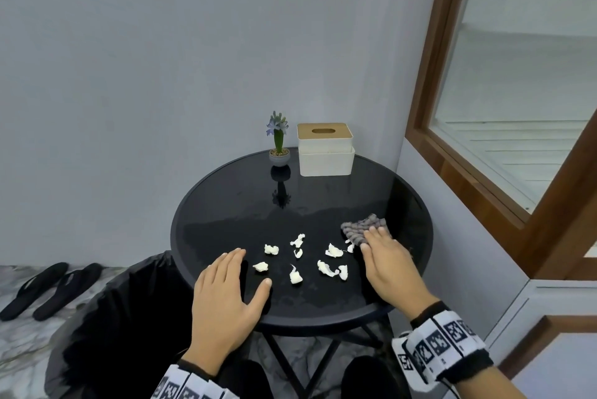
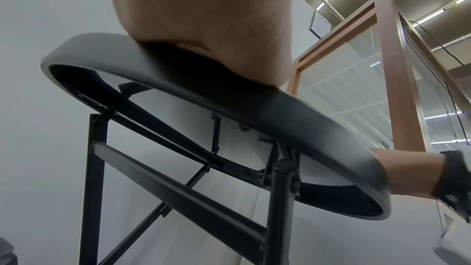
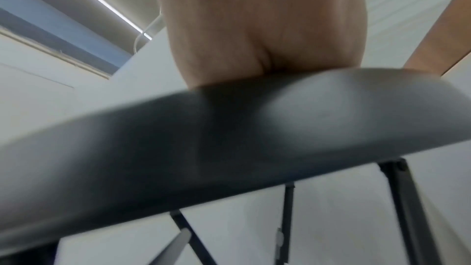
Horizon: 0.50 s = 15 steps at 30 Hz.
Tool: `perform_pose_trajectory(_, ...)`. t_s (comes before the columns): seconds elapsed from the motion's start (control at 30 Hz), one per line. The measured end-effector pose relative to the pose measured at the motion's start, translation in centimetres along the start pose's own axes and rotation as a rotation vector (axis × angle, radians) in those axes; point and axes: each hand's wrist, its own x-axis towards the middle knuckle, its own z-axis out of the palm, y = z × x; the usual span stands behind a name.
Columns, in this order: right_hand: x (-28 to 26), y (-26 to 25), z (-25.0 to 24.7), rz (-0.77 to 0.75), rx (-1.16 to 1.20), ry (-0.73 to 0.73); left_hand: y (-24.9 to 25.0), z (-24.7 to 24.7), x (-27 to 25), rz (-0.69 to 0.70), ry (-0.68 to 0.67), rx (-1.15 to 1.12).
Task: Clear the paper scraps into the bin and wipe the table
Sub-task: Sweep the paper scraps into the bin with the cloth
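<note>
Several white paper scraps [image 1: 295,276] lie scattered on the near half of the round black table [image 1: 226,198]. My left hand [image 1: 226,295] lies flat and open on the table's near left edge, just left of the scraps. My right hand [image 1: 384,263] presses flat on a grey knitted cloth [image 1: 363,227] at the right side of the table, its fingers straight. A bin lined with a black bag [image 1: 122,318] stands on the floor below the table's left edge. Both wrist views show only the palm heel [image 2: 203,17] and the table rim [image 3: 229,138] from below.
A small potted flower [image 1: 278,143] and a cream tissue box [image 1: 325,150] stand at the table's far edge. A wood-framed glass door [image 1: 484,140] is close on the right. Black slippers [image 1: 48,289] lie on the floor at left.
</note>
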Motion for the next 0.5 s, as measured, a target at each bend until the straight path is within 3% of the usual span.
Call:
perform_pose_trajectory(0.3,-1.6,-7.3,2.4,-0.019,0.156,0.011,0.0,0.0,-0.1,0.006,-0.005,-0.003)
perform_pose_trajectory(0.5,-1.0,-9.5,2.2,-0.052,0.370,0.068,0.0,-0.1,-0.1,0.003,-0.007,-0.011)
